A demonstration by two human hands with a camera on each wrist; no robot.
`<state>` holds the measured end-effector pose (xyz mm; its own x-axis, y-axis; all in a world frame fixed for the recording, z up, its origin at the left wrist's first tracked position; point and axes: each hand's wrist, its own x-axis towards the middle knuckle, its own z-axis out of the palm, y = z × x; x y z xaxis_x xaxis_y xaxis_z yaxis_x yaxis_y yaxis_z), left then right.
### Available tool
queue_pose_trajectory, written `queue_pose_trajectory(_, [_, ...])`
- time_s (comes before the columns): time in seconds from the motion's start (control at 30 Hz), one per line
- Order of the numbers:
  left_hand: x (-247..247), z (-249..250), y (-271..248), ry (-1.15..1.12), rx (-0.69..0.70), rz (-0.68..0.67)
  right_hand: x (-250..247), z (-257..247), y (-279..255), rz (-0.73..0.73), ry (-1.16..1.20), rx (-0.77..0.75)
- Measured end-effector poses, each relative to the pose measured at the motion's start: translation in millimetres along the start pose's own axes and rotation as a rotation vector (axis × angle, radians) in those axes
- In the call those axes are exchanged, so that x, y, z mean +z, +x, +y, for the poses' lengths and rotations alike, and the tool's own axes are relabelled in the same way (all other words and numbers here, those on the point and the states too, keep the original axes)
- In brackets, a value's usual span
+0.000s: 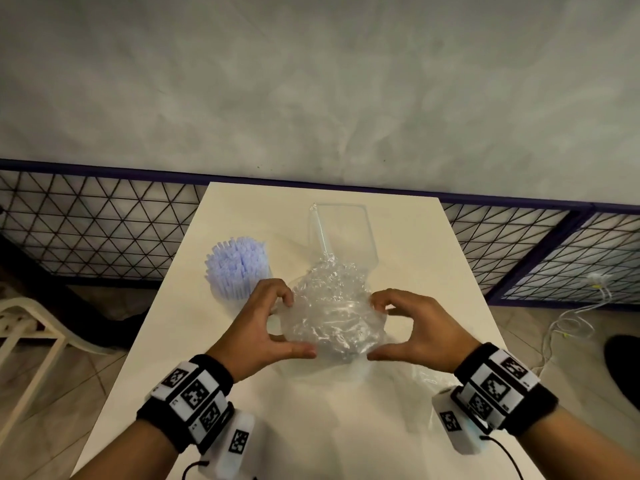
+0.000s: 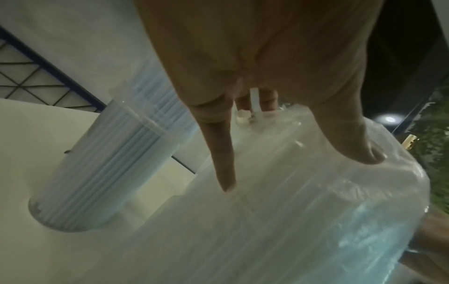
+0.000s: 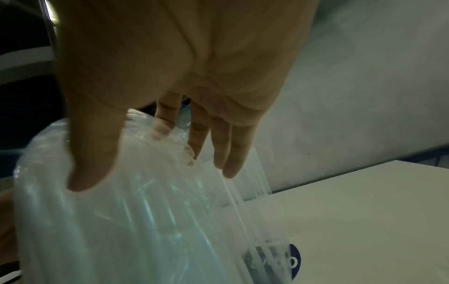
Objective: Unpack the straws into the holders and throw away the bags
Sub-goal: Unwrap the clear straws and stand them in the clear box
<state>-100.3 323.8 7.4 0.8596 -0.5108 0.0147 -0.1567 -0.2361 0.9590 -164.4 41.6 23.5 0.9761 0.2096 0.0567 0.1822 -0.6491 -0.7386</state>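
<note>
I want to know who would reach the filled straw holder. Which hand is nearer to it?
Left. The left hand grips the bag of straws just beside the filled holder; the right hand grips the bag's far side.

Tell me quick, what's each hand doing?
Left hand: grips the bag of straws.
Right hand: grips the same bag, opposite side.
</note>
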Motion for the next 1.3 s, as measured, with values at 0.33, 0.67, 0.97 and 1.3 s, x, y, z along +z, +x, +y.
queue_pose_trajectory(0.33, [-2,-4,7,0.007,0.059,-0.030,7,0,13,0.139,-0.026,-0.112])
queue_pose_trajectory(0.67, [-7,2,7,0.098,0.018,-0.129,2,-13,18,0.069,0.060,0.000])
queue_pose_trajectory(0.97, [-6,-3,12,0.125,0.100,-0.012,21,-1,25,0.198,-0.112,-0.221])
queue_pose_trajectory(1.3, [11,-32,7,0.260,0.345,0.214,51,-2,4,0.417,-0.296,-0.359])
